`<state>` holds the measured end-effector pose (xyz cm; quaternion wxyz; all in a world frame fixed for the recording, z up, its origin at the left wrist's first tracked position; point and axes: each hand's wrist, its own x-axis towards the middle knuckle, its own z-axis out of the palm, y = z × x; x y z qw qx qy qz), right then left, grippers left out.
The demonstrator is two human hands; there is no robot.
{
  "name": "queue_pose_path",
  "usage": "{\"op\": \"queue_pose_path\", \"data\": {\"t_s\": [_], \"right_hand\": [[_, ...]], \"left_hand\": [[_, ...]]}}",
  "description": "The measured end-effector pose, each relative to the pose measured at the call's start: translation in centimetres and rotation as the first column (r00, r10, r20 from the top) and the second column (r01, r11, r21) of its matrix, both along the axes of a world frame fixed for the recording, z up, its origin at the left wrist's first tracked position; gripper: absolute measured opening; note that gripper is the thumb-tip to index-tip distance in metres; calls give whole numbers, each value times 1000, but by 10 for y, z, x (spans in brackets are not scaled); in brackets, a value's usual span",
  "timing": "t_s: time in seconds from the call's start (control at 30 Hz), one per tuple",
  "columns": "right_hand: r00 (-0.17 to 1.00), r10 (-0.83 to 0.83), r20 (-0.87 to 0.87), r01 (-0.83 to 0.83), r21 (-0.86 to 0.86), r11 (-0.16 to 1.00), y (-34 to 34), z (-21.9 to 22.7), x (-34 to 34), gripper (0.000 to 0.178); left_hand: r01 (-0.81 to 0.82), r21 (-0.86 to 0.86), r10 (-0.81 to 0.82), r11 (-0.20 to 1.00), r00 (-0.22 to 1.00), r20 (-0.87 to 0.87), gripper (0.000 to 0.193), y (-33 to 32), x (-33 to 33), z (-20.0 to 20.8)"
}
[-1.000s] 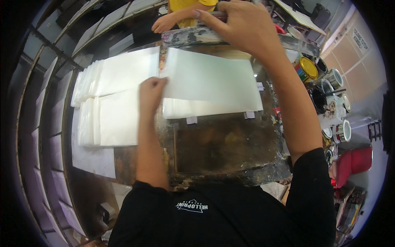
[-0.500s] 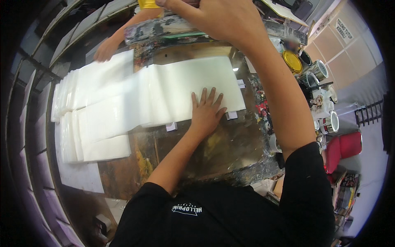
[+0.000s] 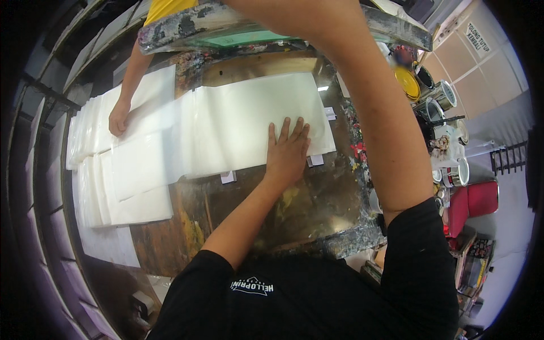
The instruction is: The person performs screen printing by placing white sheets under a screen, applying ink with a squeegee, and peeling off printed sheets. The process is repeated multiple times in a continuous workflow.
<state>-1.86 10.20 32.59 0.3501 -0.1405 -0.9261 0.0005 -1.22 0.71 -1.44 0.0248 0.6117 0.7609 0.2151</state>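
My left hand [image 3: 288, 152] lies flat, fingers outstretched, on the right part of a long whitish translucent plastic sheet [image 3: 232, 122]. Small white tabs [image 3: 228, 177] show along the edges of that sheet. High at the upper edge, my right hand [image 3: 309, 17] is over a paint-smeared frame with a greenish panel [image 3: 241, 37], like a printing screen. That hand's fingers are cut off by the picture, so its grip is hidden. A co-worker's hand [image 3: 118, 118] touches the stacked white plastic sheets [image 3: 96, 127] at the left.
The brown, paint-stained table [image 3: 187, 226] lies beneath the sheets. Paint cans [image 3: 445, 96], one with a yellow lid [image 3: 407, 83], crowd the right side, near a red chair [image 3: 481, 201]. Metal racks [image 3: 42, 170] line the left. The co-worker's yellow sleeve [image 3: 170, 8] shows beyond the frame.
The frame's left end has swung closer and looks larger, showing more green. My right hand has shifted up out of the picture. The co-worker's hand has moved down-left onto the sheets. My left hand remains flat.
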Motion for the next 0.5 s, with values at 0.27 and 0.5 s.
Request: {"op": "queue_pose_path", "data": {"t_s": [0.27,0.5], "right_hand": [[1000,-16,3,16,9,1000,5,-17,-10,78],[998,-49,47,50,-27,998,-4,-9,-8,79]], "left_hand": [[-55,-45,48,997,989,-138,49,5,-4,12],[-15,56,23,998,990,-139,51,-1,1,-3]]}}
